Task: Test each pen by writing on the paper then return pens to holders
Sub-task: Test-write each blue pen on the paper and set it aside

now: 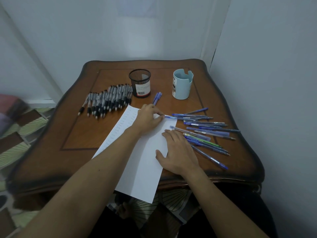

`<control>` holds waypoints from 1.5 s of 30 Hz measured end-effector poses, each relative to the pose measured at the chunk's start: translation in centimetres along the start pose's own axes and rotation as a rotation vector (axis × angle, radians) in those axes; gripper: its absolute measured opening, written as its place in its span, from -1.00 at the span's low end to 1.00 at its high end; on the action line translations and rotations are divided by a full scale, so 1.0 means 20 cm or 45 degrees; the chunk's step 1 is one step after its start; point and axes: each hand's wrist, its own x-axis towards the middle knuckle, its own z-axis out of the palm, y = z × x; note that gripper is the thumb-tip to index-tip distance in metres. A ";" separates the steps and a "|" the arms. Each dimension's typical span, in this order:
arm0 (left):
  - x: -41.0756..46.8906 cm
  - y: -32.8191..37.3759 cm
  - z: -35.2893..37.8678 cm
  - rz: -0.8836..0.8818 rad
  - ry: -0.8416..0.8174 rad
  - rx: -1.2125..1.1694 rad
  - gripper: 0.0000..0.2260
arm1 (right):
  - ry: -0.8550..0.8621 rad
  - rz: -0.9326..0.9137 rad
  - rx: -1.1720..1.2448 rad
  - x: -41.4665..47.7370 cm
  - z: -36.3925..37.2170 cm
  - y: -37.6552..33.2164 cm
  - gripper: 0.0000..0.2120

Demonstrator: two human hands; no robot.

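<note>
A white paper (pixel 145 165) with columns of small writing lies slanted on the wooden table (pixel 82 134), its near end hanging over the edge. My left hand (pixel 149 118) reaches across the paper's far end and pinches the tip of a blue pen (pixel 171 117) at the paper's right edge. My right hand (pixel 178 152) lies flat, fingers straight, on the paper's right edge. A black mesh holder (pixel 140 83) and a light blue holder (pixel 182 86) stand at the back. Several blue pens (pixel 207 133) lie scattered on the right.
A row of several black-grip clear pens (pixel 106 100) lies left of the mesh holder. Two blue pens (pixel 157 97) lie between the holders. Walls close in behind and to the right of the table. A patterned floor shows on the left.
</note>
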 end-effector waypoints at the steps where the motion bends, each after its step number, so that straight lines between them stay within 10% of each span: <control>1: -0.01 0.00 -0.01 -0.031 0.035 -0.078 -0.81 | 0.003 -0.001 0.002 0.00 0.00 0.00 -0.33; 10: -0.03 0.07 -0.16 -0.720 0.786 -1.719 -0.89 | -0.033 0.006 -0.005 0.00 0.00 0.00 -0.31; 18: -0.11 -0.01 -0.25 -0.856 0.702 -2.356 -0.93 | -0.053 0.022 -0.018 0.00 -0.01 0.00 -0.31; 38: -0.24 -0.06 -0.21 -0.825 0.516 -1.777 -0.43 | -0.104 -0.007 -0.040 0.00 -0.02 -0.01 -0.35; 45: -0.29 -0.05 -0.17 -0.563 0.568 -1.129 -0.78 | -0.109 -0.004 -0.041 0.00 -0.03 -0.02 -0.35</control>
